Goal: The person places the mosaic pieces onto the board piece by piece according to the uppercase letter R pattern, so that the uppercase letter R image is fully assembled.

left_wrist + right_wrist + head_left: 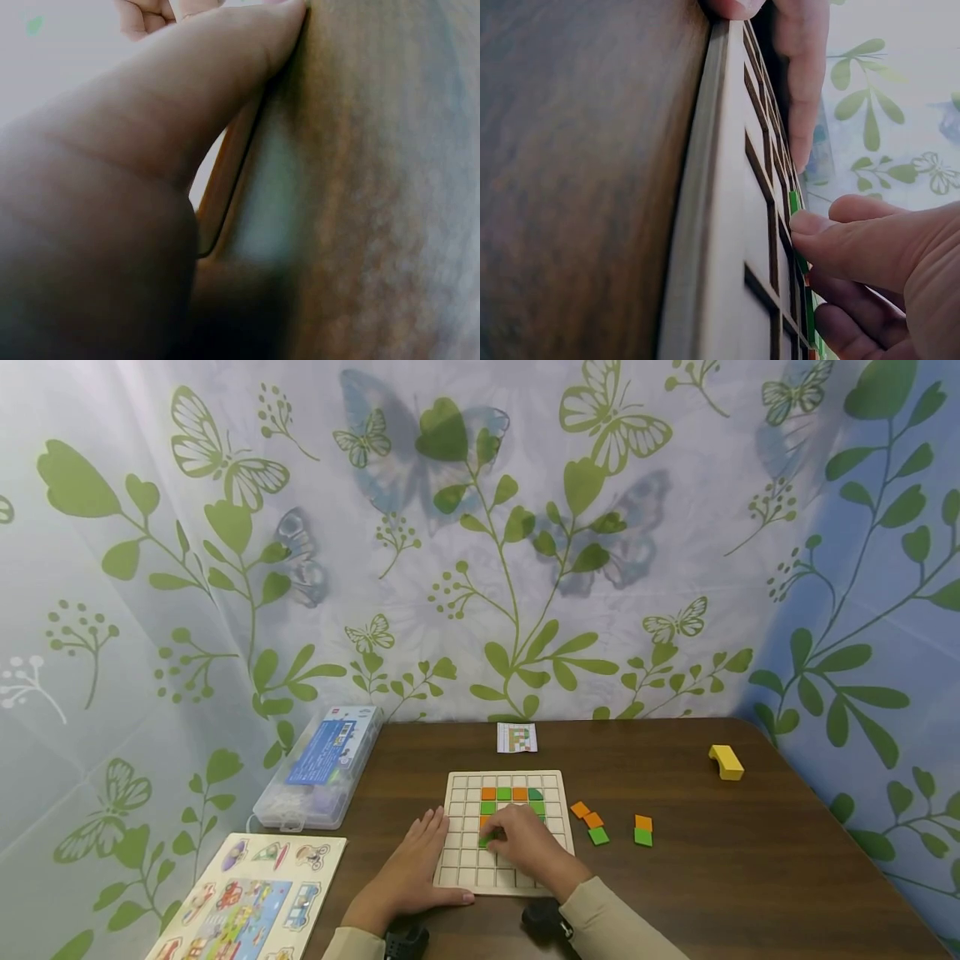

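A pale wooden grid board [468, 878] lies on the table, with orange and green square tiles and a dark green rounded piece [536, 794] in its cells. Along the board's left side rests my left hand [411, 867], fingers extended, thumb touching the near edge. My right hand [531, 842] is over the middle of the board, hiding some cells. Its thumb and fingers pinch a green tile [794, 202] at the grid surface. In the left wrist view, the left thumb [202, 67] lies against the board's edge.
Loose orange tiles [580, 810] and green tiles [642, 837] lie right of the board. A small pattern card [517, 737] is behind it. A yellow arch block [726, 762] sits at far right. Left are a clear plastic case [322, 768] and a picture puzzle board [330, 852].
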Available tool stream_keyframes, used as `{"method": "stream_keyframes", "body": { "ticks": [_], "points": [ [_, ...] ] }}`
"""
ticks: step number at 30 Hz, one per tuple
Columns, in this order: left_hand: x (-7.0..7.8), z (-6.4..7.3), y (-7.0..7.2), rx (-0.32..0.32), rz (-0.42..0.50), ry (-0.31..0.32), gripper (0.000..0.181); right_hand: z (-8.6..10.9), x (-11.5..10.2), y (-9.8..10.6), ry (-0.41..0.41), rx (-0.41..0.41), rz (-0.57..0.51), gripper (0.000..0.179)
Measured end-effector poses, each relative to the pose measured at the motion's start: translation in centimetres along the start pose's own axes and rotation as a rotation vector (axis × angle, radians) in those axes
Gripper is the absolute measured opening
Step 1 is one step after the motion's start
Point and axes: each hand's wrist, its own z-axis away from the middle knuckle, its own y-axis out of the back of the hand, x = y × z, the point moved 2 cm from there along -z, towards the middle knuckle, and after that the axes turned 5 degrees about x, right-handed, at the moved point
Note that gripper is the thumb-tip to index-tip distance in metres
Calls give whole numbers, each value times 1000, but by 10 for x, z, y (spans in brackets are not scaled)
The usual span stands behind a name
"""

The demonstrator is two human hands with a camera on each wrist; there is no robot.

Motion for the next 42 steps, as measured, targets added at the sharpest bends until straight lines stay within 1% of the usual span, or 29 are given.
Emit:
{"method": "stream_keyframes", "body": {
  "ticks": [8,16,21,27,30,33,37,42],
  "points": [
    [0,0,1,-6,0,4,131,0,2,-1,-8,0,-1,17],
    [-1,0,-1,-6,-12,6,132,3,2,0,11,11,-8,14],
    [0,0,-1,0,-17,1,132,7,5,4,26,30,-2,10],
    [0,-1,-2,-4,-18,3,132,16,13,18,43,105,24,9],
    [0,-1,-3,-4,-19,8,133,22,20,27,33,149,39,9],
    [-1,-1,-3,0,-23,8,133,27,29,38,-21,194,42,10],
    [-2,-1,-3,4,-28,5,133,34,41,53,-104,279,29,14],
    [-1,-1,-3,0,-23,2,133,44,59,72,-161,368,90,23]
  ]
}}
